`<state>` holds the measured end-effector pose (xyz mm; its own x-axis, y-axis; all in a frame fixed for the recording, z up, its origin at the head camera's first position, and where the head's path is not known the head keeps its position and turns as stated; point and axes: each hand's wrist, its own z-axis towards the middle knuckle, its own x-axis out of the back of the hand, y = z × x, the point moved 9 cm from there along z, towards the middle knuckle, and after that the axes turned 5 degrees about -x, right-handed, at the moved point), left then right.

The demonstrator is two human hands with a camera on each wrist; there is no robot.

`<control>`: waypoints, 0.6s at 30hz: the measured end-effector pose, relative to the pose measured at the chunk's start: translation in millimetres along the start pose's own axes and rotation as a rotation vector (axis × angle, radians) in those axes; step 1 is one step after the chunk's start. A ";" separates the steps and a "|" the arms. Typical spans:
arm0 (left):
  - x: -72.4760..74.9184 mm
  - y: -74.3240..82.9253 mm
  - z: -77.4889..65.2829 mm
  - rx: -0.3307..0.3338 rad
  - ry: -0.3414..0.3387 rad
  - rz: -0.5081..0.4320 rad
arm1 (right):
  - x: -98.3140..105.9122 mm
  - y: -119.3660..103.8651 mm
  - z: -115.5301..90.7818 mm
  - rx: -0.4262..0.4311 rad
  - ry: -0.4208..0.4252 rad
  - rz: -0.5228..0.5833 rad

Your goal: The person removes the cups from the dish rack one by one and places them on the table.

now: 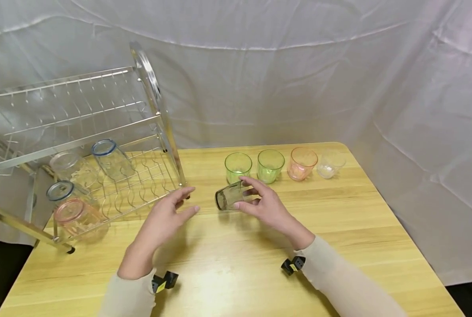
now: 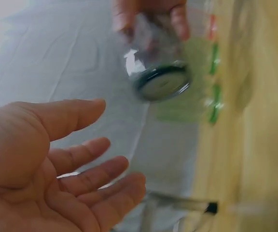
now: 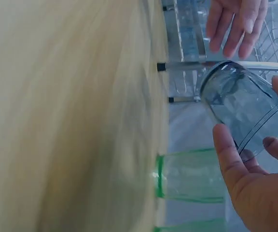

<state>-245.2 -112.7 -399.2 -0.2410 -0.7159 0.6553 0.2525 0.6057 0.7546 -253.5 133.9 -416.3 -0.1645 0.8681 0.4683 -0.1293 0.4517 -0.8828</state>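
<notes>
A dark grey glass cup [image 1: 229,197] is tilted on its side above the table, its base toward the left. My right hand [image 1: 268,206] holds it near the rim, thumb on one side and fingers on the other. In the right wrist view the same glass cup [image 3: 243,99] lies between thumb and fingertips. My left hand [image 1: 162,220] is apart from the cup, beside the rack's front corner, fingers spread and nothing in it. The left wrist view shows that left hand [image 2: 76,164] with its palm turned up below the cup's base [image 2: 163,86].
A metal two-tier dish rack [image 1: 168,132] stands at left, with several upside-down glasses, among them a blue-rimmed one [image 1: 113,160] and a pink one [image 1: 77,215]. Behind the hands, a row holds two green glasses [image 1: 271,166], a pink glass [image 1: 301,164] and a clear glass [image 1: 331,165].
</notes>
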 end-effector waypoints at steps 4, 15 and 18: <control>27.0 -6.3 -7.4 0.036 0.043 0.070 | 8.6 -5.3 -0.3 -0.002 0.037 -0.205; 41.9 -27.8 -11.2 0.117 0.000 0.186 | 2.0 -10.1 0.4 -0.043 -0.007 -0.549; 38.4 -34.7 -10.5 0.137 -0.028 0.184 | -3.3 -12.8 0.3 -0.038 -0.014 -0.596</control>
<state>-253.4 -164.9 -400.6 -0.2293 -0.5803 0.7814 0.1650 0.7680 0.6188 -251.6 125.3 -406.5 -0.0868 0.4598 0.8837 -0.1683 0.8676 -0.4680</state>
